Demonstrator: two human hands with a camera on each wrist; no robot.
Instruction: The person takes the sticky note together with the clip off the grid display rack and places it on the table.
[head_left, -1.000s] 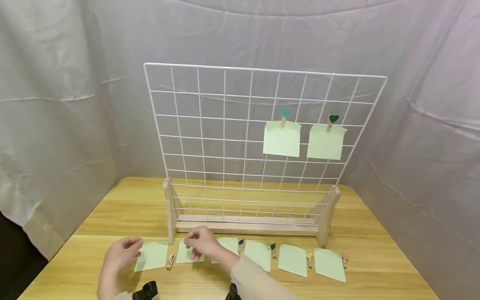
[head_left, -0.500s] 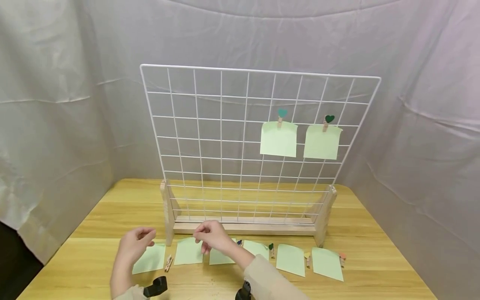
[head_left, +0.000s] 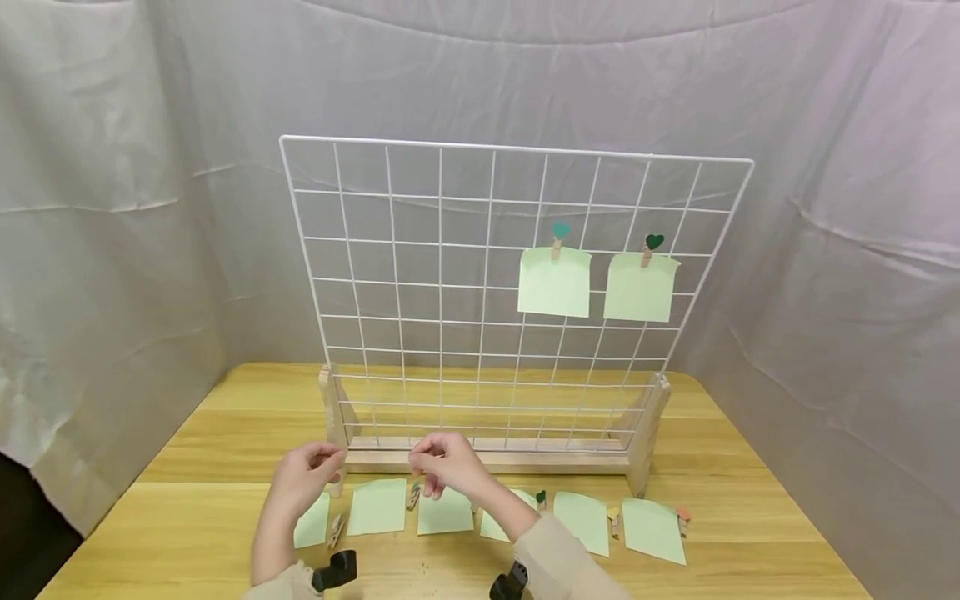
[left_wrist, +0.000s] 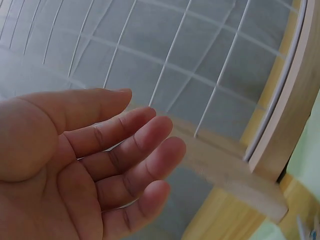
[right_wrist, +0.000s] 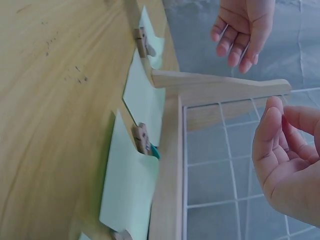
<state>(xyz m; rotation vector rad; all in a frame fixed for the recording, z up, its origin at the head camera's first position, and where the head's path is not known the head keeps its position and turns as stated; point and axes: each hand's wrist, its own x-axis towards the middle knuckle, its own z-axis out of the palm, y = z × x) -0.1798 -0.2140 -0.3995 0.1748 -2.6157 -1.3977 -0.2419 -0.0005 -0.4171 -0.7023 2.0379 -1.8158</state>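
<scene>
My left hand (head_left: 303, 479) hovers over the leftmost pale green sticky note (head_left: 311, 522), fingers loosely bent and holding nothing, as the left wrist view confirms. My right hand (head_left: 456, 467) is raised above the third note (head_left: 446, 512), its thumb and fingers curved close together; nothing shows between their tips (right_wrist: 272, 107). In front of both hands a white wire grid (head_left: 491, 250) stands in a wooden base (head_left: 487, 461). Two sticky notes hang on its right half: one (head_left: 553, 287) under a teal heart clothespin (head_left: 557, 247), another (head_left: 640, 292) under a dark green heart clothespin (head_left: 647, 254).
Sticky notes lie in a row along the wooden table (head_left: 420, 575), including one at the right end (head_left: 652, 531). Small clothespins lie between them, such as a plain-looking one (head_left: 336, 531) and a yellow-topped one (head_left: 615, 523). Grey cloth (head_left: 480, 75) surrounds the table.
Both hands have risen and shifted right, away from the table. The second note and a clothespin beside it have come into sight. The head view has shifted slightly.
</scene>
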